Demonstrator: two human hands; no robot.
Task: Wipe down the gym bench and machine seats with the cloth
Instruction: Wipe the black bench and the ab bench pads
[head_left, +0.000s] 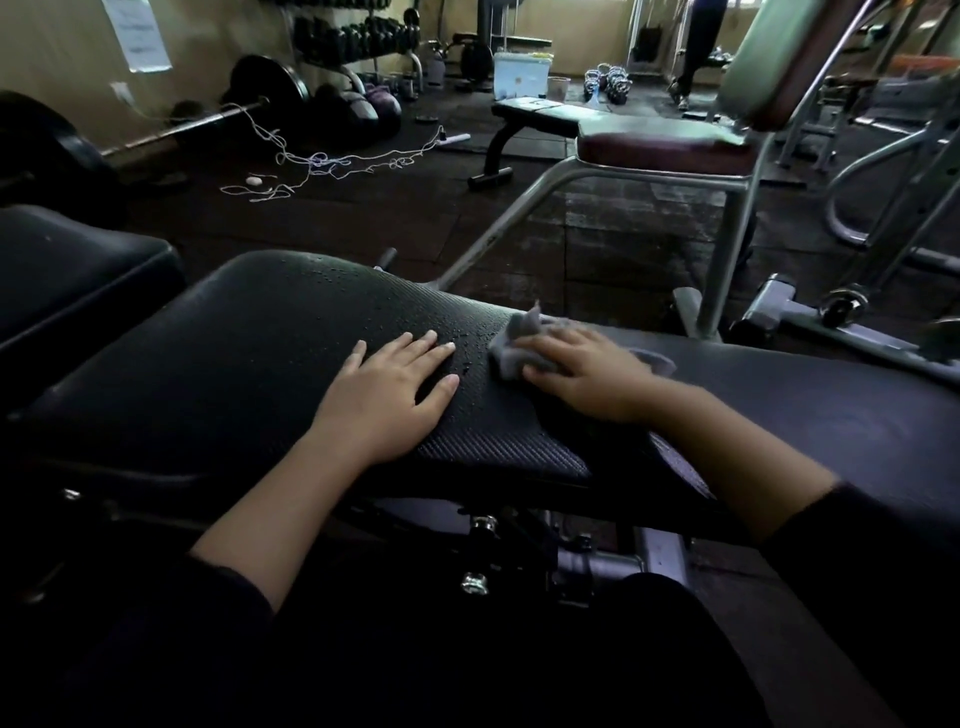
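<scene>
A black textured bench pad (249, 358) lies across the middle of the head view, with water droplets beading near its far edge. My left hand (387, 387) rests flat on the pad, fingers spread, holding nothing. Just to its right, my right hand (587, 371) presses a crumpled grey cloth (511, 345) onto the pad; part of the cloth is hidden under the palm. The smoother black section of the bench (831, 405) runs off to the right.
A maroon machine seat (660, 143) on a grey metal frame stands behind the bench. A flat black bench (535, 117) sits farther back. Another black pad (67, 265) is at left. A barbell, tangled cord (317, 161) and a dumbbell rack lie beyond.
</scene>
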